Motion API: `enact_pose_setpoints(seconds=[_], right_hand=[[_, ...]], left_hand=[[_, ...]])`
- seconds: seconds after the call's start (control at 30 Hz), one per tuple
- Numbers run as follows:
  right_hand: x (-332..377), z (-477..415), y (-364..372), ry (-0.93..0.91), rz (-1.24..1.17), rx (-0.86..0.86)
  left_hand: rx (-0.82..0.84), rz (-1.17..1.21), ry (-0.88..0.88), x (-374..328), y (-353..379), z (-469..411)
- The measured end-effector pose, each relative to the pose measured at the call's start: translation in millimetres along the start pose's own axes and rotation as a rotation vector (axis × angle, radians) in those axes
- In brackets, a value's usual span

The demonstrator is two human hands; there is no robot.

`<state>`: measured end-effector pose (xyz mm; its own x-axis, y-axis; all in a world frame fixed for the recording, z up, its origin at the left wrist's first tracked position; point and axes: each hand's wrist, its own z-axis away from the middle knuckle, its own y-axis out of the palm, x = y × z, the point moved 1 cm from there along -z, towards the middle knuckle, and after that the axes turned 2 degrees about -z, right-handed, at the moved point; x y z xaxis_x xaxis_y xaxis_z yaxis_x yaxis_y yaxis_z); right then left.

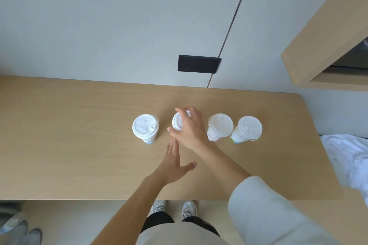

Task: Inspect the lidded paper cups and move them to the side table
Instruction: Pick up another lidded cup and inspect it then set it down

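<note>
Tan desk (pixel 79 145), right hand (pixel 189 127) wrapped around the second lidded cup (pixel 177 121) from left, left hand (pixel 175 165) flat and empty nearby.

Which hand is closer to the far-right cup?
Right. The right hand holds the second cup from left, two places left of the far-right cup; the open left hand is farther off, toward the table's front edge.

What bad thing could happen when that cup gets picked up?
The right hand grips the second cup from the left by its lid, so the lid might pop off and the cup drop. The hand also sits close to the third cup, which a careless lift could knock over.
</note>
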<state>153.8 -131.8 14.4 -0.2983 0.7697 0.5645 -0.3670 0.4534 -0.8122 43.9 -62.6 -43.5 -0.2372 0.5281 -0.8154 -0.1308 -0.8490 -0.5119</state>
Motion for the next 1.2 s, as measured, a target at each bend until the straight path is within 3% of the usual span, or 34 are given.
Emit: enact_pose_setpoints(seconds=[0.27,0.77,0.9,1.07,1.2], right_hand=[[-4.2,-17.5,36.8,0.012,0.124,0.122],[-11.5,-11.4,36.0,-0.033,0.100,0.166],[-23.4,-5.3,18.9,-0.056,0.016,0.150],[-74.5,1.8,-30.7,-0.049,-0.002,0.014],[-129.0,-3.1,-66.4,0.003,0.135,0.000]], left_hand=[[0.127,0.008,-0.210,29.8,-4.1,-5.0],[0.172,0.010,-0.287,26.4,-3.5,3.8],[0.253,-0.052,-0.338,20.8,2.5,12.9],[0.277,-0.110,-0.259,-4.5,18.0,7.0],[0.239,-0.006,-0.235,-37.7,32.9,-17.3]])
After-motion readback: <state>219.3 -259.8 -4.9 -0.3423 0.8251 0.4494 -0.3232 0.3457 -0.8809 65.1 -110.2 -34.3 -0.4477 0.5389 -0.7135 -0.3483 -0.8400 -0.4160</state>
